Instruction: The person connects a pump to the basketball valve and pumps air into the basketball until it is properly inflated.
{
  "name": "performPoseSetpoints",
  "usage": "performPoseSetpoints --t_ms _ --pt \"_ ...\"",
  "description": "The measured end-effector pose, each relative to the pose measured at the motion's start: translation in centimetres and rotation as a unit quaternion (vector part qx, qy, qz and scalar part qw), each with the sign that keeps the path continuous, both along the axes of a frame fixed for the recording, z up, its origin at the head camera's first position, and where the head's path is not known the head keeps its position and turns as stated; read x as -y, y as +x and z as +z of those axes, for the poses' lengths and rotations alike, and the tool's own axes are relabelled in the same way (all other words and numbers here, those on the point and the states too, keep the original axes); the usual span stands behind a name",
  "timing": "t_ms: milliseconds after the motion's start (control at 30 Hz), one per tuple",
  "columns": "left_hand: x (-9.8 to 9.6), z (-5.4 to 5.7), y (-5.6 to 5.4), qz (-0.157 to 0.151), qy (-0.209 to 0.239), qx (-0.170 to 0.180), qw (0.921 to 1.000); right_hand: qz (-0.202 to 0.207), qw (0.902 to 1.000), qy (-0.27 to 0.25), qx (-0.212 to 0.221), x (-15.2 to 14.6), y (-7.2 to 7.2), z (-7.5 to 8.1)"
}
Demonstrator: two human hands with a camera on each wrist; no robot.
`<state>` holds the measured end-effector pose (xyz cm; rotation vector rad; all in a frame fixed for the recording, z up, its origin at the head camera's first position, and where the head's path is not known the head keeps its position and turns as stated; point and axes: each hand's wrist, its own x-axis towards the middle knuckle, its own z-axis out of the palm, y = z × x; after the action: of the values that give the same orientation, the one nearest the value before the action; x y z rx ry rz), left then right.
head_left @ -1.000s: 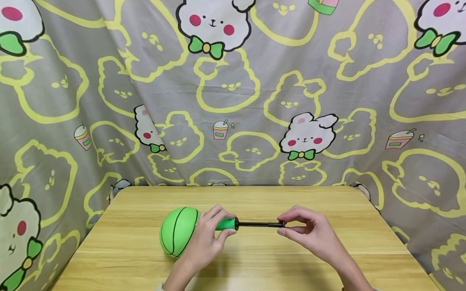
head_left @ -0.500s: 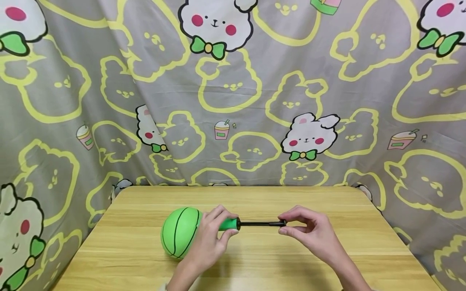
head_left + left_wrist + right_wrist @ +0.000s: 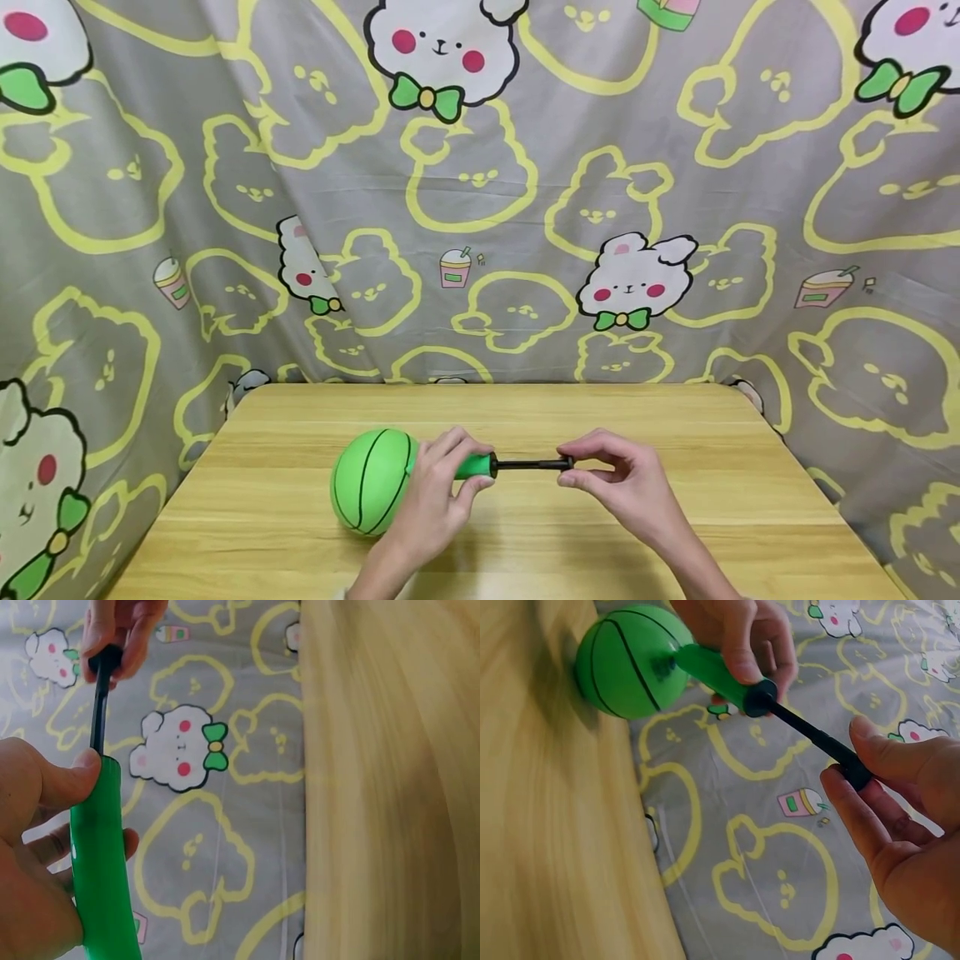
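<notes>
A green hand pump (image 3: 101, 847) with a black plunger rod lies level between the two hands. Its far end meets a green ball (image 3: 371, 483) with black basketball lines, best seen in the right wrist view. My left hand (image 3: 431, 496) grips the pump's green barrel near its black collar, thumb along one side. With thumb and fingertips, my right hand (image 3: 622, 479) pinches the black knob (image 3: 855, 776) at the rod's end. A stretch of rod shows between collar and knob. In the head view the left hand hides part of the barrel and the ball's side.
A wooden table (image 3: 262, 417) spreads beneath the hands and ball. Behind it and along both sides hangs a grey curtain (image 3: 495, 250) printed with yellow outlines and white bunny faces.
My right hand has moved left with the knob, so less of the plunger rod shows outside the barrel. The left hand and ball have shifted only slightly.
</notes>
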<state>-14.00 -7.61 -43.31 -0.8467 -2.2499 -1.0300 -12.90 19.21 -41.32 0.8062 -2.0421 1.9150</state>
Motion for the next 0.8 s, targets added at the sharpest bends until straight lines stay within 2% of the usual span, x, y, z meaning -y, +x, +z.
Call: performPoseSetpoints --t_ms 167,567,700,800 --pt "-0.5 -0.2 0.2 -0.009 -0.004 -0.011 0.9999 0.006 0.9999 -0.009 0.006 1.1 0.2 -0.7" --pt "-1.9 -0.8 0.9 -0.023 -0.015 -0.02 0.9994 -0.015 0.9992 0.006 0.036 3.5 0.5 -2.3" --pt "-2.0 -0.8 0.9 -0.025 -0.021 -0.014 0.9994 -0.02 0.9983 0.02 0.05 3.6 0.5 -2.4" --pt "-1.9 -0.8 0.9 -0.026 -0.026 -0.007 0.9993 -0.003 0.9975 0.037 0.06 3.4 0.5 -2.2"
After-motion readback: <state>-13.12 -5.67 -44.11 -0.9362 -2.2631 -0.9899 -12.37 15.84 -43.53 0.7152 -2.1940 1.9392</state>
